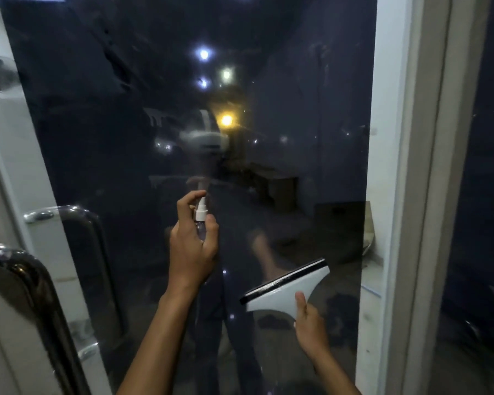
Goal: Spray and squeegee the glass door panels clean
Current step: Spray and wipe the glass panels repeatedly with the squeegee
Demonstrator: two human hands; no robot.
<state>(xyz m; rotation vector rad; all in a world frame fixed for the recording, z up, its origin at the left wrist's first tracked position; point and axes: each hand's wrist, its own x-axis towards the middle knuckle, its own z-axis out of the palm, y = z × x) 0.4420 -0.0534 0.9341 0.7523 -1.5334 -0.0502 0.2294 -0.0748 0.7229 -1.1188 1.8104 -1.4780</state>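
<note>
The right hand [310, 323] gripped the squeegee [285, 289] by its handle, blade uppermost and held just off the glass door [126, 109]. The left hand [193, 240] was wrapped around the spray bottle [200, 216], forefinger over the white pump head, nozzle aimed at the pane at mid-height. For even coverage, the mist probably needed to go on in overlapping passes before the blade followed. The bottle was small and clear; its fill level could not be determined. Door handles [77, 218] stood at left.
</note>
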